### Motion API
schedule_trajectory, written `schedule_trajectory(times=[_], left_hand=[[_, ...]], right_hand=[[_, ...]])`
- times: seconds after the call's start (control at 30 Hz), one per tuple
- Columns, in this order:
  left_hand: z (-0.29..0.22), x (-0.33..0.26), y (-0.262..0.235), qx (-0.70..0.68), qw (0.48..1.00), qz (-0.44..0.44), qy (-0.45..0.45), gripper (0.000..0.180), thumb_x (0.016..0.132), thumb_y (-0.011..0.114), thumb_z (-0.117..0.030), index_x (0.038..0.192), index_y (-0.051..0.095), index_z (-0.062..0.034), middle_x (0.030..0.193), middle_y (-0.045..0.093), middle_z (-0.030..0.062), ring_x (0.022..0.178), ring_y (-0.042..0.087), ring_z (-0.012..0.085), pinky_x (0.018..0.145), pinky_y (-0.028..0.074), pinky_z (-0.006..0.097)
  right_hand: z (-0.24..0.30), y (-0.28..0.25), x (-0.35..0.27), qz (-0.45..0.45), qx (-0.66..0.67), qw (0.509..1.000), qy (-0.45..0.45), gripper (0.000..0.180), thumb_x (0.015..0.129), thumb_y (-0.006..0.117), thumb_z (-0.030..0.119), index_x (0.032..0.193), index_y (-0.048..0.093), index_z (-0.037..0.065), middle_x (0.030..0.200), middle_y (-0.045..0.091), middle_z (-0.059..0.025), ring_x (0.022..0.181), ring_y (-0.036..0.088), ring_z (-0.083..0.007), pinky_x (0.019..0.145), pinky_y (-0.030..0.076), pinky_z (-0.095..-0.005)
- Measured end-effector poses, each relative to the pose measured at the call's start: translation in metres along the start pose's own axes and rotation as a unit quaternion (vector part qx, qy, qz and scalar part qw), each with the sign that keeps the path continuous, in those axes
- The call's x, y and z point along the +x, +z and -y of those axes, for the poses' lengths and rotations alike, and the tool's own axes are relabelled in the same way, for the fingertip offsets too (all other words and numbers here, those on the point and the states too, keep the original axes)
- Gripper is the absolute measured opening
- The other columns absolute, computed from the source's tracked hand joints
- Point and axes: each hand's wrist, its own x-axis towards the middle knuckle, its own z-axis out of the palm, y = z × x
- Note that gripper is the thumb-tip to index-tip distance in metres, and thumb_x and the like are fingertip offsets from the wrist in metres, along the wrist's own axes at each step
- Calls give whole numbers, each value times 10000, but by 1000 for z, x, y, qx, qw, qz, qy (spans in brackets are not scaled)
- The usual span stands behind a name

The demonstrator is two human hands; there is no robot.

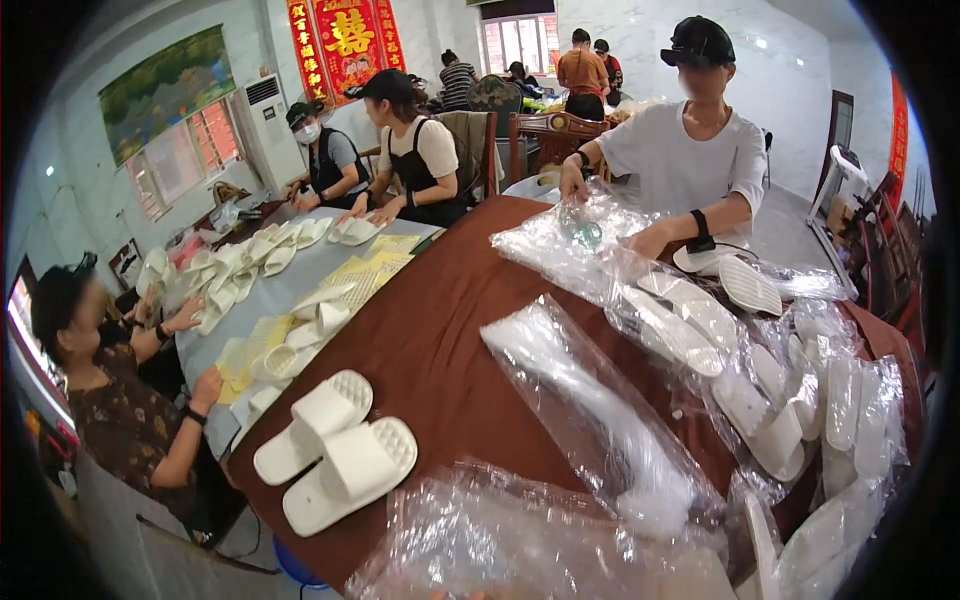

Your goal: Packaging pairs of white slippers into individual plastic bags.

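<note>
Neither of my hands can be made out; only a tiny skin-toned patch shows at the lower edge, too little to name. Nearest to me, crumpled clear plastic bags (480, 540) spread over the brown tablecloth (450, 345). A pair of white slide slippers (340, 455) lies side by side on the cloth, left of these bags, with the toes toward the lower left. Across the middle stretches a long clear plastic bag (590, 410). To the right, several white slippers in clear bags (780, 420) are heaped along the table's edge.
Opposite, a person in a white shirt (690, 150) handles clear plastic bags (570, 235). On the grey table (225, 345) to the left lie loose slippers (250, 260) and yellow sheets (365, 275). Several people sit around it. A wooden chair (550, 135) stands behind the brown table.
</note>
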Motion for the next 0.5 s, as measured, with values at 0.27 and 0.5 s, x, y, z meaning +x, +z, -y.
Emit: schedule_trajectory(times=[0.27,0.5], left_hand=[[1,-1,0,-111,994,-15,12,816,841,553,-653,1499,380,-201,1584,278,175,1468,216,406,1132,117,682],[0,3,8,-74,992,-93,31,670,860,583,-606,1323,521,-126,1550,289,242,1447,223,446,1143,97,671]], right_hand=[[68,108,-172,-180,102,969,133,556,949,596,369,1380,489,34,1372,523,-221,1249,511,-376,1036,423,-428],[117,136,-262,-350,132,911,174,542,965,578,375,1373,497,27,1360,539,-220,1230,530,-377,1038,422,-415]])
